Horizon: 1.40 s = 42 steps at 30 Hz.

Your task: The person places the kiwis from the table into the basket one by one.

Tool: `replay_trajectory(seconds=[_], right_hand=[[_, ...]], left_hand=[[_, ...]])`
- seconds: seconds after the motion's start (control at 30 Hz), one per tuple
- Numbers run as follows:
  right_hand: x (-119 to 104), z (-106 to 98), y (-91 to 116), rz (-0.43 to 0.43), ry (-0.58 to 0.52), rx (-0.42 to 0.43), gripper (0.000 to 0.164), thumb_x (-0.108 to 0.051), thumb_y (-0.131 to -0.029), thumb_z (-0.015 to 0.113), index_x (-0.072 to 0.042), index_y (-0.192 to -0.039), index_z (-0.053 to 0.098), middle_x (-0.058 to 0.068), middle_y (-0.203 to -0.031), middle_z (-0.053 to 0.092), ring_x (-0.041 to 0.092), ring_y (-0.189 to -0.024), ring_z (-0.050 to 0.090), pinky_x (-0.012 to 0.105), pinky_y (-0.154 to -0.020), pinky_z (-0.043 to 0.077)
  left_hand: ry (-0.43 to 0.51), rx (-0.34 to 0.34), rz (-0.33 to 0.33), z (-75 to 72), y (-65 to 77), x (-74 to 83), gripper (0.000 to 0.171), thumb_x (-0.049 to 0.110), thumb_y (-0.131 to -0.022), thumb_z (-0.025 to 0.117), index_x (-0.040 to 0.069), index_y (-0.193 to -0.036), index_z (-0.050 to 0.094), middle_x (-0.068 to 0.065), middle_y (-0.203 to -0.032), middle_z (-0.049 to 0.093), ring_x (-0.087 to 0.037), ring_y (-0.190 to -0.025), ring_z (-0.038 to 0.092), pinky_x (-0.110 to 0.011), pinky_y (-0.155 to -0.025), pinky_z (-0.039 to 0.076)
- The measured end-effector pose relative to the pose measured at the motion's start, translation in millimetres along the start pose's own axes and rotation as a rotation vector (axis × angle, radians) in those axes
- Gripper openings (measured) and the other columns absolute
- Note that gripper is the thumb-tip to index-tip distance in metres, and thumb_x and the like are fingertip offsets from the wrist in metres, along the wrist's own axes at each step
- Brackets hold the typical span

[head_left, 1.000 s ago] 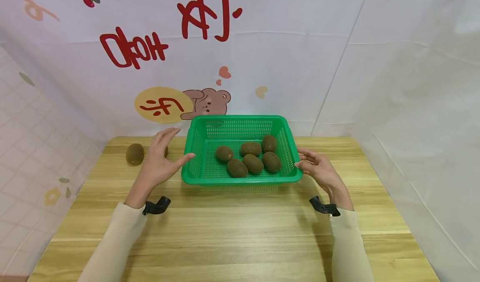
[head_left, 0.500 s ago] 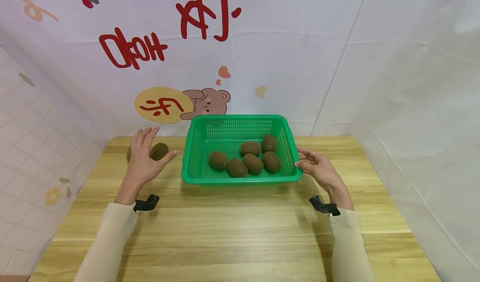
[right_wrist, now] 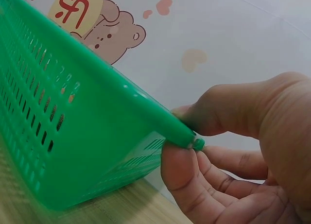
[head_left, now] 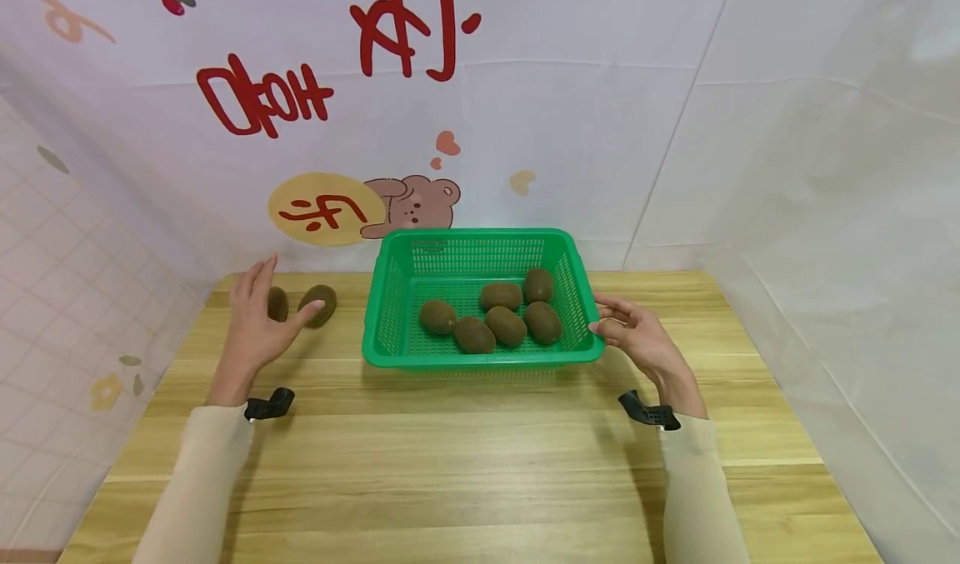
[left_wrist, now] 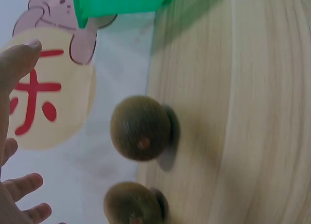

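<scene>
A green plastic basket (head_left: 480,361) stands on the table with several brown kiwis (head_left: 506,326) inside. My right hand (head_left: 645,343) pinches its right rim between thumb and fingers; the right wrist view shows the thumb (right_wrist: 228,110) above the rim and fingertips below. To the left of the basket, two kiwis lie on the table: one kiwi (head_left: 318,305) apart, the other kiwi (head_left: 277,304) partly behind my left hand (head_left: 255,326). That hand hovers over them, thumb and fingers spread, holding nothing. In the left wrist view both the nearer kiwi (left_wrist: 141,128) and the lower kiwi (left_wrist: 130,204) sit apart from the fingers.
The wooden table (head_left: 465,464) meets a white printed cloth (head_left: 570,131) right behind the basket. Cloth also hangs along the left and right sides. Black wrist mounts (head_left: 270,404) sit at both cuffs.
My left hand has moved left, away from the basket's left rim to the two loose kiwis. The leftmost kiwi in the basket has shifted slightly. My right hand has stayed on the rim.
</scene>
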State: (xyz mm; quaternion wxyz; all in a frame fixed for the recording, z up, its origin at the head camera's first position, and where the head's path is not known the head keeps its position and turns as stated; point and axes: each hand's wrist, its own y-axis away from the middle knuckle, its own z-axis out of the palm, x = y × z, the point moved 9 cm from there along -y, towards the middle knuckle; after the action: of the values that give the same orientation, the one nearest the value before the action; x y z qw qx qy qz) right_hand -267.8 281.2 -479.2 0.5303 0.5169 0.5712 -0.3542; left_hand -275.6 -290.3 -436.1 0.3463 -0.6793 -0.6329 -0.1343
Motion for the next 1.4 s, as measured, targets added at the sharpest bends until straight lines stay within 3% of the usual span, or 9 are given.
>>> replay_trajectory(seconds=[0.47,0.7,1.03,1.4], right_hand=[[4,0,1,0.026,0.005,0.008,0.065,-0.015,-0.099,0.067,-0.009,-0.157,0.040,0.020,-0.132,0.051,0.012,-0.103,0.066,0.025,-0.089,0.060],[2,1,-1,0.017,0.000,0.004,0.064,-0.014,-0.100,0.066,-0.009,-0.158,0.039,0.013,-0.127,0.053,0.012,-0.103,0.066,0.025,-0.090,0.060],[3,0,-1,0.017,-0.003,-0.008,0.063,-0.015,-0.100,0.066,-0.009,-0.158,0.039,0.019,-0.132,0.053,0.013,-0.105,0.067,0.025,-0.091,0.059],[3,-1,-1,0.016,0.006,-0.003,0.065,-0.016,-0.100,0.066,-0.008,-0.158,0.038,0.016,-0.129,0.053,0.013,-0.106,0.066,0.025,-0.092,0.059]], left_hand=[[0.018,-0.078,-0.169,2.4,4.4,-51.9,0.103,0.052,-0.095,0.068,0.021,-0.167,0.002,-0.026,-0.170,0.003,-0.053,-0.155,0.002,-0.083,-0.112,0.018],[0.008,-0.106,-0.213,8.3,3.9,-67.6,0.099,0.054,-0.098,0.062,0.014,-0.167,0.002,-0.035,-0.165,0.008,-0.060,-0.149,0.012,-0.081,-0.111,0.021],[-0.002,-0.047,-0.213,15.1,7.5,-82.0,0.076,0.038,-0.103,0.059,0.004,-0.162,0.026,-0.037,-0.149,0.036,-0.059,-0.129,0.039,-0.074,-0.100,0.038],[0.011,0.034,-0.219,9.9,4.9,-80.8,0.065,0.020,-0.100,0.064,0.002,-0.157,0.039,-0.037,-0.147,0.043,-0.058,-0.130,0.043,-0.072,-0.101,0.042]])
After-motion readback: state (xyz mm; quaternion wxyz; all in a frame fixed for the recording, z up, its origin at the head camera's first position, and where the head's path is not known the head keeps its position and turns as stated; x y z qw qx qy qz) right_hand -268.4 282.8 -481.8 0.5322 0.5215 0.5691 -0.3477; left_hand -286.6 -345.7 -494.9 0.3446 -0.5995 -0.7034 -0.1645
